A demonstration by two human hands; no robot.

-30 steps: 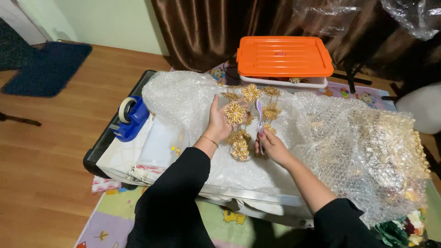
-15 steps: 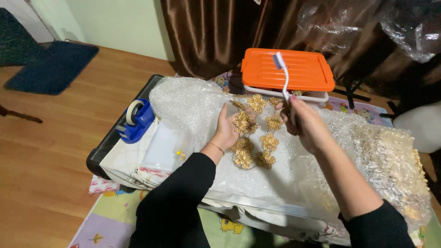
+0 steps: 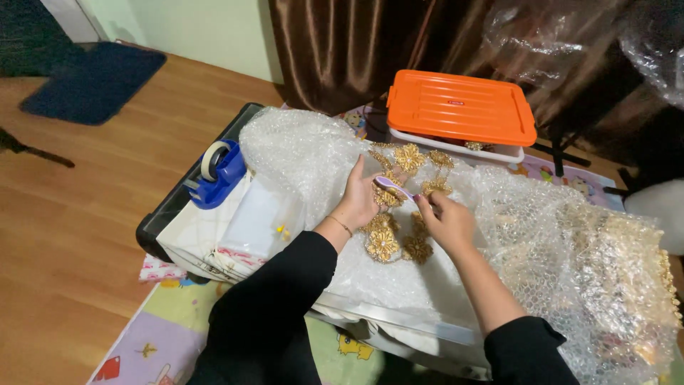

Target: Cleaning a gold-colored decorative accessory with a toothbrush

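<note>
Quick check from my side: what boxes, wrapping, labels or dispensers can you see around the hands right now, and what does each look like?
Storage box: behind the hands, rectangular, white with orange ribbed lid.
Label: small red mark on that lid's middle.
Tape dispenser: left, blue, pale roll.
Bubble wrap: clear sheet spread under the gold ornaments and to the right.

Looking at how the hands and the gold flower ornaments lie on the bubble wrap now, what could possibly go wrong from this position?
1. The left hand and right hand meet at a thin pale strip just above the gold flower-shaped ornaments; it might snag a delicate petal.
2. The ornaments lie loose on the clear bubble wrap sheet, so tugging the sheet could shift them.
3. The blue tape dispenser sits near the surface's edge and could be knocked off.
</note>
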